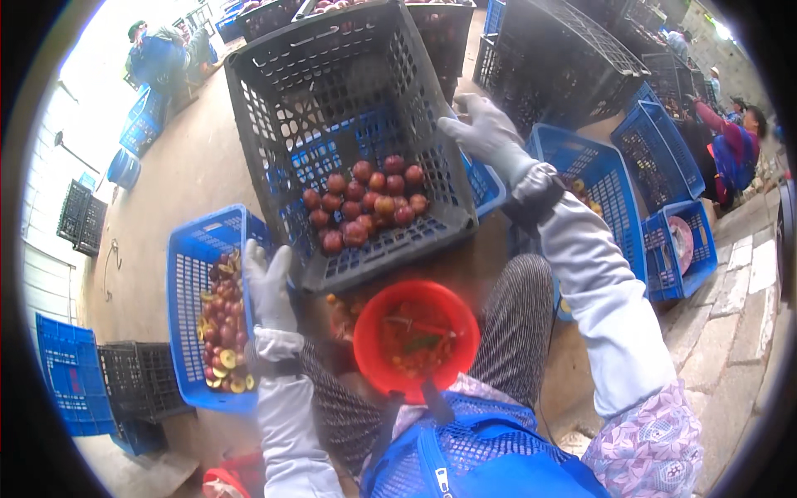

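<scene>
A black slotted crate (286, 216) tilts toward me, with several dark red plums (365, 203) gathered at its near end. My left hand (271, 290), in a pale glove, is at the crate's near left corner, thumb and fingers apart. On the right side, my right hand (486, 137), gloved too, has its fingers stretched out and the tips at the crate's rim. Neither hand visibly wraps around anything. Between my knees stands a red basin (365, 357) with reddish scraps and a green piece inside. Beside my left hand, a blue crate (178, 307) contains cut plums (224, 332).
Blue crates (618, 191) and a tall black crate (548, 66) stand to the right. Another blue crate (70, 373) and a black one (141, 378) sit at the left. People (735, 153) work at the far right, with another person (158, 54) at the far left.
</scene>
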`<state>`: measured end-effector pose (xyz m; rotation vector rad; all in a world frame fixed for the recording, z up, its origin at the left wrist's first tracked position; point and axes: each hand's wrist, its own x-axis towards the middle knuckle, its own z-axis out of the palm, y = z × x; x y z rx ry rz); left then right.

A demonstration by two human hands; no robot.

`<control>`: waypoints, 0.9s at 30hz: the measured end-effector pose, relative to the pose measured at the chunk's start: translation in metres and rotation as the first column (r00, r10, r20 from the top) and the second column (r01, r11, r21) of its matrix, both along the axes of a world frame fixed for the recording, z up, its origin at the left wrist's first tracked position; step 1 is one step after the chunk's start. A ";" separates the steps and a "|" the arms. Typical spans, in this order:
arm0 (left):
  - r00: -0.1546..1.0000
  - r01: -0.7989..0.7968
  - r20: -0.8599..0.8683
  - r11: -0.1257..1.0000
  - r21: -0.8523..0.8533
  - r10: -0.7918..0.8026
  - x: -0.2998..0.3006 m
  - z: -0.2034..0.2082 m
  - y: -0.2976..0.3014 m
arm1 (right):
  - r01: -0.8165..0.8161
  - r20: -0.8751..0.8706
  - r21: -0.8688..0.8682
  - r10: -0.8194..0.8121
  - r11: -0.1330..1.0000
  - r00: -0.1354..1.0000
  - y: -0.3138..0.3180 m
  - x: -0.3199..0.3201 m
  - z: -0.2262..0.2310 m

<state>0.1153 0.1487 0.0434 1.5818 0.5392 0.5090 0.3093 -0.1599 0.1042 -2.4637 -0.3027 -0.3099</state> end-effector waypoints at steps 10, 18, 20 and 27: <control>0.995 0.085 -0.022 0.960 -0.266 -0.094 0.059 -0.066 0.028 | 0.051 -0.105 0.395 -0.010 0.917 0.994 0.027 0.087 -0.079; 0.998 -0.063 -0.032 0.869 -0.492 0.054 0.057 -0.060 0.021 | -0.177 0.263 0.053 0.157 0.983 0.952 0.066 0.070 0.029; 0.990 0.044 0.127 0.721 -0.692 0.061 0.048 -0.095 0.027 | -0.250 0.354 -0.134 0.282 0.959 0.892 0.089 0.072 0.062; 0.999 -0.012 -0.031 0.522 -0.853 -0.028 0.045 -0.113 -0.065 | -0.316 0.397 -0.482 0.525 0.817 0.753 0.129 0.013 0.153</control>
